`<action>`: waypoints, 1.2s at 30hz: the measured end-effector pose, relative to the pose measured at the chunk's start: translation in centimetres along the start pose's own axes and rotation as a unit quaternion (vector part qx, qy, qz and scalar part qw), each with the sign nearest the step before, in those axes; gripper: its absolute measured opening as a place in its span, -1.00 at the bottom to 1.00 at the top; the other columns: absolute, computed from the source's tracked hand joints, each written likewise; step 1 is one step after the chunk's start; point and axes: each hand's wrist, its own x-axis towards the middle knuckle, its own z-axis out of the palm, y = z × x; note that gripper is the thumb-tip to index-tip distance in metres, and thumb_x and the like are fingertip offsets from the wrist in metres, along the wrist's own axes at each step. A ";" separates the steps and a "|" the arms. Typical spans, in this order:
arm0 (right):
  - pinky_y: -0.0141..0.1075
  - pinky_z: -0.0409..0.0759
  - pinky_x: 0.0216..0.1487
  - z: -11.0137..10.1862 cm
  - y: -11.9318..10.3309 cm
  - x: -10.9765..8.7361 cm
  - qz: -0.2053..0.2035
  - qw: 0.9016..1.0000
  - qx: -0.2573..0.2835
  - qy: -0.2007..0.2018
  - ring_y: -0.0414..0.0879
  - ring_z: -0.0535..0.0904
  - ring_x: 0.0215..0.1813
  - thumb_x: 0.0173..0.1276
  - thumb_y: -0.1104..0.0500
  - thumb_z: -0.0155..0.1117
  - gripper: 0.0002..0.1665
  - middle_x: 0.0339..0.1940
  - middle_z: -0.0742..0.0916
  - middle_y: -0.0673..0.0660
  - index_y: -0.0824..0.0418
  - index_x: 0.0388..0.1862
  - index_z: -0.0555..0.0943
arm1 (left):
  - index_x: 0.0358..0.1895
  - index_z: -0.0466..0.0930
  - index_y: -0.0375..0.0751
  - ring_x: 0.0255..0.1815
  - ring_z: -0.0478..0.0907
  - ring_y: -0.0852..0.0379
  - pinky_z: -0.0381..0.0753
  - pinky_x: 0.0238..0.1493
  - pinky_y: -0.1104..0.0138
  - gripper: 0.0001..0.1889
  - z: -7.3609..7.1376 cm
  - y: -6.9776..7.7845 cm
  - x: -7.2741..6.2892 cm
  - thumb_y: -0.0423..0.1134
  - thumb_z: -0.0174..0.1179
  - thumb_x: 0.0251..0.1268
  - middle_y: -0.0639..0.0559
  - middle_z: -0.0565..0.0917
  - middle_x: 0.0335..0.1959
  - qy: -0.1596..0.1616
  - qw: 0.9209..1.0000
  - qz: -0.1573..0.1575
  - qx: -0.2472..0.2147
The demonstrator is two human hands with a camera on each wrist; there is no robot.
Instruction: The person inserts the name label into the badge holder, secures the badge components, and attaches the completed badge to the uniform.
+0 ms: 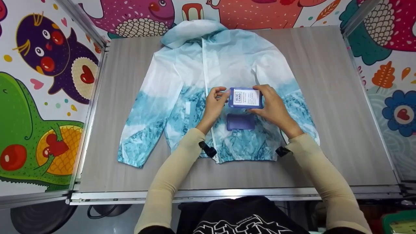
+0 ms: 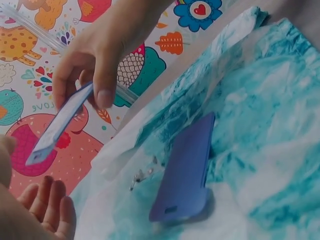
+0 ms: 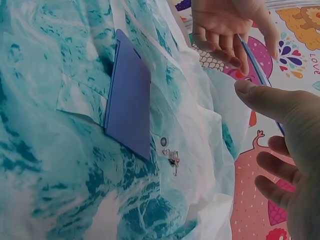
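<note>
I see the right hand (image 1: 276, 110) pinching one end of the card holder (image 1: 246, 98) between thumb and fingers, raised above the front of the jacket (image 1: 146, 110). The left hand (image 1: 214, 103), fingers loosely bent and spread, is over the jacket at the holder's other end; I can't tell whether it touches. Lower on the jacket, beside its zipper, lies a purple cover (image 1: 240, 122), with a small metal clip (image 3: 173, 159) near it. Under the jacket I see the wood-grain table (image 1: 351, 113); behind it, a cartoon-printed wall (image 1: 260, 16).
</note>
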 end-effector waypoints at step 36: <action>0.15 0.43 0.27 -1.7 3.2 -0.9 0.035 0.999 -0.025 0.007 0.20 0.43 0.26 0.13 0.17 0.55 -0.06 0.33 0.48 0.30 0.21 0.44 0.29 | 0.17 0.58 -0.12 0.08 0.48 0.04 0.53 0.18 0.15 -0.39 -2.3 -4.1 -0.8 0.07 0.40 0.04 0.02 0.62 0.08 -0.185 0.837 0.217 0.467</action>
